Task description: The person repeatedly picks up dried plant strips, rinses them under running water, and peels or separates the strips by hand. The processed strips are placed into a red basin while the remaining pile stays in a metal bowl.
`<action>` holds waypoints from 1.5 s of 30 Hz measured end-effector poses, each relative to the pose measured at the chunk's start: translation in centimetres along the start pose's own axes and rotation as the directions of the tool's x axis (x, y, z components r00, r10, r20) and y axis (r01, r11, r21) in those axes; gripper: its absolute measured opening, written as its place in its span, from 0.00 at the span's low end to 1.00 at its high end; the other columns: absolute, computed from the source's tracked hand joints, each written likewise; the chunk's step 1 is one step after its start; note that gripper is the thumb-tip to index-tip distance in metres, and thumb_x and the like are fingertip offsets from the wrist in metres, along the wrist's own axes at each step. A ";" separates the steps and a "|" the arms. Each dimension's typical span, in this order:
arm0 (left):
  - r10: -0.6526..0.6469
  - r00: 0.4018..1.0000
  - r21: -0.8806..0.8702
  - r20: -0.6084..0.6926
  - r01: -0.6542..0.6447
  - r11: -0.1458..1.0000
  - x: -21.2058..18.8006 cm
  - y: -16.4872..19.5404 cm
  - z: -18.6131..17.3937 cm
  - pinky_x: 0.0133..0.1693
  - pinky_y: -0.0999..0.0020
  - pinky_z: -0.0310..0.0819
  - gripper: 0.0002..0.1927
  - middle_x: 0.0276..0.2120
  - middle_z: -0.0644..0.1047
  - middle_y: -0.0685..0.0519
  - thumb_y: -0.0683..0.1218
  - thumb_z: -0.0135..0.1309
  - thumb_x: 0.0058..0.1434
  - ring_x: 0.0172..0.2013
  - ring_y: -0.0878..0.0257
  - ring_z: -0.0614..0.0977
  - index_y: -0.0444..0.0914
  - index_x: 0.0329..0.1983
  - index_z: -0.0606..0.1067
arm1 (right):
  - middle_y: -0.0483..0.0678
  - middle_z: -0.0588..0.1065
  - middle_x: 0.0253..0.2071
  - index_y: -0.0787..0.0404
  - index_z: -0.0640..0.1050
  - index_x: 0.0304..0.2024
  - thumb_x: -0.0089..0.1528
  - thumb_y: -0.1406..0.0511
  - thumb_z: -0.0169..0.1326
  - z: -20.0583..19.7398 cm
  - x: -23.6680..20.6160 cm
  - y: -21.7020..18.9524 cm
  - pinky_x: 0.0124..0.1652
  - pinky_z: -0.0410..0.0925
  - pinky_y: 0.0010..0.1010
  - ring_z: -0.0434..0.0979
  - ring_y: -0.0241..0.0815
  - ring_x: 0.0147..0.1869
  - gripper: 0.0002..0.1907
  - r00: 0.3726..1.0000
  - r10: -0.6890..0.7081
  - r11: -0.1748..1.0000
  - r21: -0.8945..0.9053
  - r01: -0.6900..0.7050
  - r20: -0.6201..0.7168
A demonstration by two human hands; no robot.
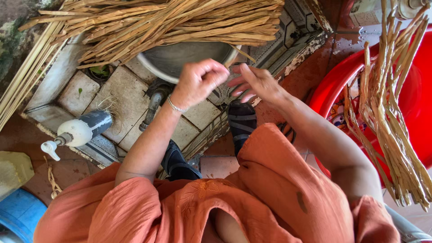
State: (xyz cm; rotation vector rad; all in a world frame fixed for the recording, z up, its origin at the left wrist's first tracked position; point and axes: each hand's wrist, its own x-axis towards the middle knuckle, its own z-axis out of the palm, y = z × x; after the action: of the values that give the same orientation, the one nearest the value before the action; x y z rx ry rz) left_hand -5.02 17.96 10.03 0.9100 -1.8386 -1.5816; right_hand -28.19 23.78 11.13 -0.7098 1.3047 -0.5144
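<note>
Seen from above, a person in a loose orange garment (252, 198) works over a tiled floor (90, 92), both hands raised close together just in front of a metal basin (180, 58). The left hand (200, 81), a thin bracelet (176, 107) at its wrist, is curled into a loose fist with the fingertips pinched together; whether a strand sits between them cannot be told. The right hand (256, 83) is partly open just beside it, fingers spread and pointing toward the left hand, almost touching it and holding nothing that shows. A large bundle of dried straw-coloured stalks (171, 24) lies across the basin's far rim, just beyond both hands and apart from them. A second bunch of stalks (391, 117) hangs over a red plastic tub (328, 85) at the floor's right edge, well apart from the right hand. Below the hands, two dark sandals (242, 121) rest on the tiles beside a grey pipe (152, 110). A white pump bottle (78, 130) lies on its side near the floor's left edge.
</note>
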 end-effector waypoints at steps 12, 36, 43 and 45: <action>-0.139 0.970 0.396 0.201 0.050 0.917 -4.2 0.6 -6.6 0.21 0.69 0.73 0.27 0.25 0.79 0.56 0.40 0.58 0.66 0.20 0.64 0.78 0.39 0.66 0.64 | 0.49 0.79 0.49 0.56 0.74 0.54 0.67 0.64 0.58 -1.1 8.3 0.0 0.47 0.77 0.39 0.82 0.41 0.49 0.13 0.951 -0.262 0.749 0.586 0.309 -0.166; -0.158 0.964 -0.049 -0.212 0.151 0.987 4.3 -4.2 1.6 0.25 0.71 0.70 0.10 0.23 0.76 0.56 0.47 0.49 0.71 0.23 0.70 0.75 0.38 0.39 0.78 | 0.53 0.82 0.45 0.64 0.79 0.45 0.73 0.61 0.50 2.4 7.8 -3.0 0.54 0.76 0.35 0.82 0.40 0.48 0.12 0.866 -0.443 0.784 0.367 0.500 -0.232; -0.174 0.983 -0.131 -0.055 0.166 0.977 2.9 -6.2 3.3 0.23 0.73 0.67 0.13 0.23 0.75 0.55 0.47 0.46 0.72 0.22 0.69 0.73 0.39 0.34 0.76 | 0.48 0.77 0.29 0.62 0.77 0.42 0.71 0.61 0.48 -3.0 9.0 -3.4 0.40 0.81 0.44 0.81 0.45 0.34 0.12 0.842 -0.346 0.677 0.511 0.530 -0.414; -0.242 0.970 -0.077 -0.004 0.241 0.968 1.5 -6.6 3.4 0.22 0.73 0.71 0.13 0.24 0.76 0.56 0.48 0.45 0.72 0.21 0.70 0.73 0.40 0.33 0.75 | 0.47 0.74 0.30 0.65 0.76 0.44 0.74 0.63 0.48 -6.4 9.6 -3.2 0.43 0.80 0.45 0.80 0.44 0.36 0.11 0.827 -0.276 0.584 0.598 0.550 -0.491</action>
State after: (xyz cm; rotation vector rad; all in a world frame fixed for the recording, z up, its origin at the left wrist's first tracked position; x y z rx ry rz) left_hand -7.62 18.37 2.96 1.1417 -1.6972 -1.7724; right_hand -32.29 13.65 6.22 -0.2361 1.0978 -1.5274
